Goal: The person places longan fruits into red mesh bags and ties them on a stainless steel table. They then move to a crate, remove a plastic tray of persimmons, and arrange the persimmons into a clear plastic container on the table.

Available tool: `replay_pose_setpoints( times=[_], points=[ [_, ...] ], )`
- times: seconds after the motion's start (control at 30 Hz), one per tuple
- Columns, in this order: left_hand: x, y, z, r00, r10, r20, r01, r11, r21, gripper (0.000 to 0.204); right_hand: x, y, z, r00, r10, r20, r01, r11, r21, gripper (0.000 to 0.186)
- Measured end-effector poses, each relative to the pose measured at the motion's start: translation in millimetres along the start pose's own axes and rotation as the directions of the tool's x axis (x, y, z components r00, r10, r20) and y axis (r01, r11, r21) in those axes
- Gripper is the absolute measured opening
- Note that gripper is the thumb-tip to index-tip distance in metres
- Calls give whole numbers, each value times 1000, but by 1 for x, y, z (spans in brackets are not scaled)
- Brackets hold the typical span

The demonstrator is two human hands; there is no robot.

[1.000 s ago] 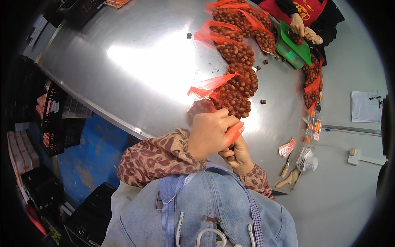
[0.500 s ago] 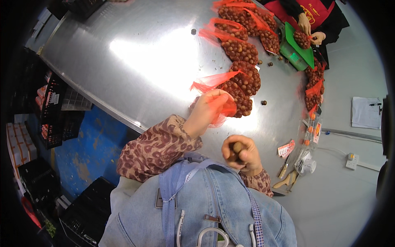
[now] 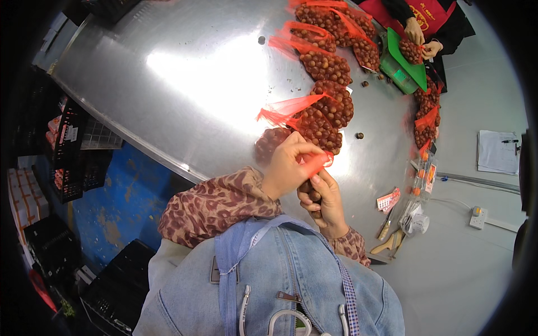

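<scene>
Steel table [image 3: 129, 84] (roomy by left edge [image 3: 120, 131]); left hand [image 3: 287, 168] pinches mesh [image 3: 317, 164], right hand [image 3: 329, 203] clasps fruit [image 3: 315, 196].

The held netting [image 3: 316, 167] is bright orange-red, like the mesh bags [image 3: 288, 111] (brown balls [image 3: 320, 134] show through). The sleeves [image 3: 218, 208] wear maroon leopard spots on tan; the denim top [image 3: 260, 280] is faded blue, one strap [image 3: 348, 288] checked blue and white. Silver-grey desk [image 3: 117, 73], green scale [image 3: 411, 68], crimson apron [image 3: 384, 11] with yellow print.
</scene>
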State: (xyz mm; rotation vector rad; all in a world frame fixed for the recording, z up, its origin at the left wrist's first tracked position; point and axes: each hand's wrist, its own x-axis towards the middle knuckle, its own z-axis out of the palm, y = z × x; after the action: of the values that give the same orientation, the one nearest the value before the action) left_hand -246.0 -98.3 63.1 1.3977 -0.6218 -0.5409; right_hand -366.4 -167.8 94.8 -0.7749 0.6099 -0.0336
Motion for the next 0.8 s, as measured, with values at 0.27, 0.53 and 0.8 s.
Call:
replay_pose_setpoints(
  times=[0.27,0.53,0.8],
  points=[
    [-22,6,12,931,365,11,-332,833,442,17,22,13,-25,986,126,-109,-60,878,476,26],
    [-37,0,17,850,472,236,-527,771,358,14,60,24,-36,985,-164,43,129,887,444,35],
    [-38,11,18,934,144,327,-79,976,-205,10,82,30,-19,811,-516,275,551,516,-656,42]
  ],
)
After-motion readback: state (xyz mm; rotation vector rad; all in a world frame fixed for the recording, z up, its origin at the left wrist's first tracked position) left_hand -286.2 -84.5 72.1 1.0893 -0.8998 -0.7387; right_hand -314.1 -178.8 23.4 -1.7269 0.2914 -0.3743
